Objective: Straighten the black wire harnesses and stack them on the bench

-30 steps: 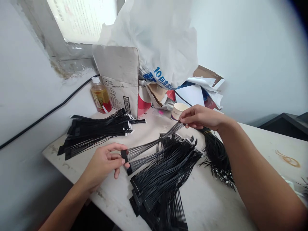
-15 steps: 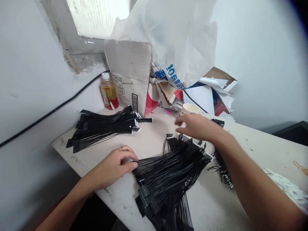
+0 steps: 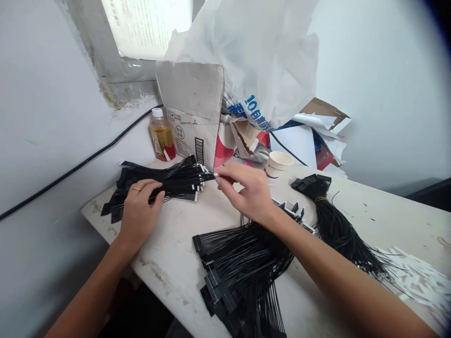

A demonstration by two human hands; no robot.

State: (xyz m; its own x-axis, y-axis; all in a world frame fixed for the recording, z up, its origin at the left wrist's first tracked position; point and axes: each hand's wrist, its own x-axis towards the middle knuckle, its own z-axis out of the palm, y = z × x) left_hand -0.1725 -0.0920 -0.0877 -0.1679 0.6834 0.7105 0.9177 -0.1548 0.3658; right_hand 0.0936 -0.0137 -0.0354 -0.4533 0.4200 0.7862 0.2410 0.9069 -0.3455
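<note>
A stack of black ribbon cables (image 3: 169,180) with white-tipped ends lies at the table's far left. My left hand (image 3: 139,209), a ring on one finger, rests on the stack's left part with its fingers stretched out. At the stack's right end, the thumb and fingertips of my right hand (image 3: 244,190) pinch the white tips. A bigger, looser heap of the same cables (image 3: 239,267) lies under my right forearm near the front edge.
A tied bundle of black wires (image 3: 334,225) lies right of the heap, with white scraps (image 3: 416,279) beyond it. Behind stand a paper cup (image 3: 278,164), a tea bottle (image 3: 162,138), a cardboard box (image 3: 192,112) and a white plastic bag (image 3: 260,61). A black cord (image 3: 81,162) runs along the wall.
Both hands held one cable stretched between them, then laid it on the near heap. They have since moved left and back to the far stack.
</note>
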